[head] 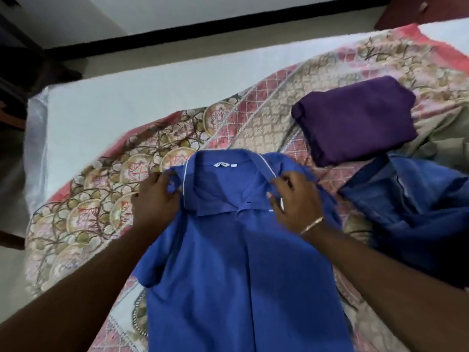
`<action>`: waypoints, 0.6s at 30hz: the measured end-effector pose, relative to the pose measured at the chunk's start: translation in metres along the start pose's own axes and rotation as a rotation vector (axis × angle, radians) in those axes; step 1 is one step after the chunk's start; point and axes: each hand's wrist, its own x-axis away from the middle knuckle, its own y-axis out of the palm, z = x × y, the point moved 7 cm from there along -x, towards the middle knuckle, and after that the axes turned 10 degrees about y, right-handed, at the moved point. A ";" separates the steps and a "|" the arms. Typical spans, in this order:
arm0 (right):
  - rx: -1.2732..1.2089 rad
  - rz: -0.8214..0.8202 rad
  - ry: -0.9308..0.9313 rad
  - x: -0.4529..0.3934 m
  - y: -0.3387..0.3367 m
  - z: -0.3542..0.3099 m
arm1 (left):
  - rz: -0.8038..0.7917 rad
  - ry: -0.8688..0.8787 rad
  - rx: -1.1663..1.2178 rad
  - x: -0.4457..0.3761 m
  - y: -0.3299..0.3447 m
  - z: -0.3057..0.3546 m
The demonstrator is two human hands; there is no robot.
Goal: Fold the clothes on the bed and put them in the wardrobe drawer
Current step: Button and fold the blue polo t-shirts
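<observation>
At centre frame we see a royal-blue cotton polo shirt [236, 250] spread face-up on the patterned pink-and-gold bedspread [106, 199], the left hand [154, 199] and right hand [294, 201] each pinching a shoulder beside the collar, seemingly to square it for folding. A folded purple garment [355, 120] waits at right.

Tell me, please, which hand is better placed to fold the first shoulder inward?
Probably either: the left hand and right hand each pinch a shoulder of the blue polo shirt beside its collar.
</observation>
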 end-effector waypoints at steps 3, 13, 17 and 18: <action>0.005 -0.143 0.067 0.024 0.059 0.018 | -0.092 0.206 0.094 0.013 0.039 -0.001; 0.046 0.066 0.107 0.040 0.101 0.042 | -0.134 0.530 -0.029 -0.013 0.060 0.000; 0.028 0.105 0.098 0.042 0.103 0.043 | 0.056 0.384 0.218 -0.038 0.044 0.035; 0.026 0.108 0.092 0.042 0.104 0.044 | 0.085 0.335 0.254 -0.045 0.048 0.044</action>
